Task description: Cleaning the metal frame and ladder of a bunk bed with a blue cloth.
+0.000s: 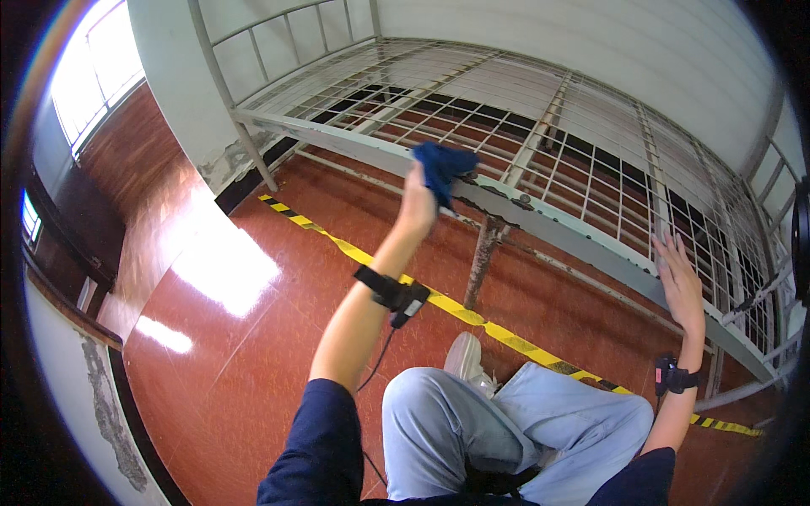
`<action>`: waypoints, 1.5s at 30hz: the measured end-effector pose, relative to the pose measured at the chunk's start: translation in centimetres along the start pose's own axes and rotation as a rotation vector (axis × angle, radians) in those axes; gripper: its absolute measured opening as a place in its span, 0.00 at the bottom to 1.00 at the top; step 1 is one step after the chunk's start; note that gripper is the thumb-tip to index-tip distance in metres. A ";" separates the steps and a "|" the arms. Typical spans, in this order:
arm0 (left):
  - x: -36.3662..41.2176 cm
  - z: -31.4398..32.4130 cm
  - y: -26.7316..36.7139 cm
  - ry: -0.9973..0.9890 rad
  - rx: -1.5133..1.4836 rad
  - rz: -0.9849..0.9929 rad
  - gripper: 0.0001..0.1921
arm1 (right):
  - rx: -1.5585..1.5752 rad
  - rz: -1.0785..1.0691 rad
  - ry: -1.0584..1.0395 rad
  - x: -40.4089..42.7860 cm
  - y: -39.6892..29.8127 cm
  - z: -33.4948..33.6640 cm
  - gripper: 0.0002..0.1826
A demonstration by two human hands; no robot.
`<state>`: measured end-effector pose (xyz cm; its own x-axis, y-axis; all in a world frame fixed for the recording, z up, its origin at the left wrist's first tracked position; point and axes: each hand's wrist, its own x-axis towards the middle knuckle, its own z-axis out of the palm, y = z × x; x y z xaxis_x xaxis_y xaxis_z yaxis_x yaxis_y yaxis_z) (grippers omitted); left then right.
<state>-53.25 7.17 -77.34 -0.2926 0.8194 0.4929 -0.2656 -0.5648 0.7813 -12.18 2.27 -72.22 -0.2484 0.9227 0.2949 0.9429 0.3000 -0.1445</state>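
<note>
A blue cloth (440, 169) is bunched in my left hand (419, 201), against the front rail of a metal bed frame (354, 144). My right hand (683, 284) rests flat on the same rail farther right, fingers extended over its top edge, holding nothing. Between my hands the pale green rail is chipped, with dark rusty patches (524, 199). Below it a rusted metal leg (482, 262) reaches down to the floor. Behind the rail a wire mesh base (591, 171) spans the frame. Black straps with small devices are on both my wrists.
Yellow and black tape (525, 345) runs along the reddish-brown floor (272, 367) before the bed. My bent knees and a pale shoe (465, 357) are near it. A barred headboard (288, 44) rises at the far left end. White walls with peeling patches flank a bright window (95, 63).
</note>
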 end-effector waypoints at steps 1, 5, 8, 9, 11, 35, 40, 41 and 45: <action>0.8 -1.0 0.7 0.066 -0.201 -0.102 0.29 | -0.003 0.004 0.006 0.0 0.1 0.0 0.22; 4.3 -3.9 4.6 0.207 -0.349 -0.019 0.31 | 0.004 0.015 -0.010 -0.1 0.6 0.1 0.22; 4.8 -6.0 3.4 0.060 0.126 0.235 0.31 | 0.002 -0.016 0.009 0.1 -0.4 0.0 0.21; 3.3 -4.0 2.3 0.035 0.160 0.120 0.30 | -0.003 0.000 0.003 0.1 0.0 0.1 0.21; 1.3 -2.8 -1.3 0.003 0.513 0.236 0.29 | -0.010 -0.033 0.032 0.2 0.5 0.3 0.21; -3.5 8.1 -0.9 -0.212 0.889 0.478 0.22 | -0.023 -0.047 0.053 -0.1 1.0 0.7 0.22; -5.5 13.3 -0.3 -0.021 0.863 0.263 0.22 | -0.035 -0.074 0.069 0.2 1.5 0.7 0.23; -6.0 13.9 -2.6 -0.031 0.879 0.395 0.20 | -0.041 -0.066 0.065 0.0 1.9 0.5 0.23; -7.4 16.7 -3.0 -0.228 0.772 0.481 0.16 | -0.038 -0.082 0.056 0.2 1.5 1.2 0.23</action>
<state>-34.95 4.42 -76.90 -0.0035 0.5603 0.8283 0.5441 -0.6939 0.4717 -11.06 3.22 -73.50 -0.3130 0.8801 0.3570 0.9279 0.3635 -0.0826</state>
